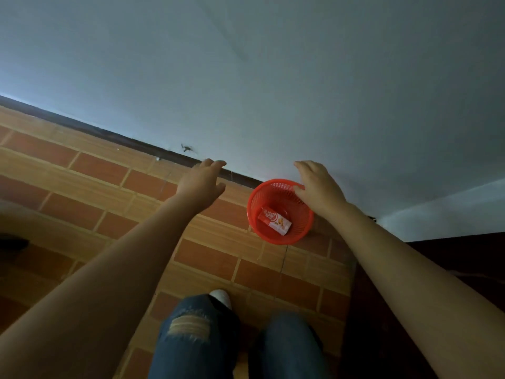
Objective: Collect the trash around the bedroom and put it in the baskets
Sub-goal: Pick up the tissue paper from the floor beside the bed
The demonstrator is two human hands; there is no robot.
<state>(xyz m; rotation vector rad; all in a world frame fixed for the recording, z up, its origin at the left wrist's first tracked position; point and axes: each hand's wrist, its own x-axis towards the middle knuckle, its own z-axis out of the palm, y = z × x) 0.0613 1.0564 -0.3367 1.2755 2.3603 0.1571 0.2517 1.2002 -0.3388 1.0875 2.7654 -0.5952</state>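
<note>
View from a head camera looking down at a floor point(90, 170) tiled in a brick pattern, meeting a pale wall point(273, 64) along a dark skirting. On the left, the person's left hand point(203, 184) reaches forward over the floor, fingers released and loosely spread, holding nothing; it hangs near the skirting, probably just for balance. Below centre, two knees in torn blue jeans point(191, 332) and the toe of a white shoe point(221, 296) show the person standing close. Right of centre, a red mesh basket point(300, 233) stands upright on the floor, just beside the wall. Inside it, on the bottom, lies a small red and white carton point(274, 221), a piece of trash already collected. The right hand point(317, 187) hovers over the basket's far rim, fingers released and empty, covering part of the rim; whether it touches is unclear. It seems to have just dropped the carton in. Far right, dark furniture point(437, 258), too dim to identify
</note>
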